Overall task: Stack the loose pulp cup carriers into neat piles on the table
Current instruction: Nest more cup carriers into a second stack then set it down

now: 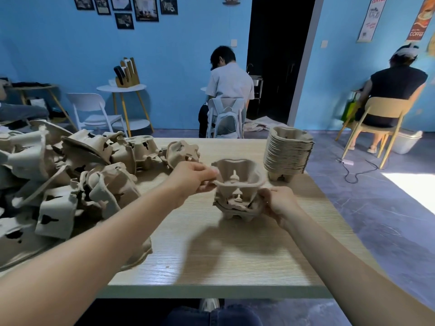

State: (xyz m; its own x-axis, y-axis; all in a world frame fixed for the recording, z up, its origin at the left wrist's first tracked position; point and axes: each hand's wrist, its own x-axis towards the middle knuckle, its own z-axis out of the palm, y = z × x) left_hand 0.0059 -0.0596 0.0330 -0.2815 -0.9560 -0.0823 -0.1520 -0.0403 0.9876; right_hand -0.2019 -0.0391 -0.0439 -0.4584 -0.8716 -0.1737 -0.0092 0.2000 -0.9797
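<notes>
The left hand (pixel 193 178) pinches the rim of a carrier (pixel 237 176) held over the short pile (pixel 237 208) at mid-table (pixel 211 262) that the right hand (pixel 280 202) grips, so next it likely needs lining up and pressing down.

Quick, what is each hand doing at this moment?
Left hand: pinches the rim of the top carrier.
Right hand: grips the side of the small pile under it.
</notes>
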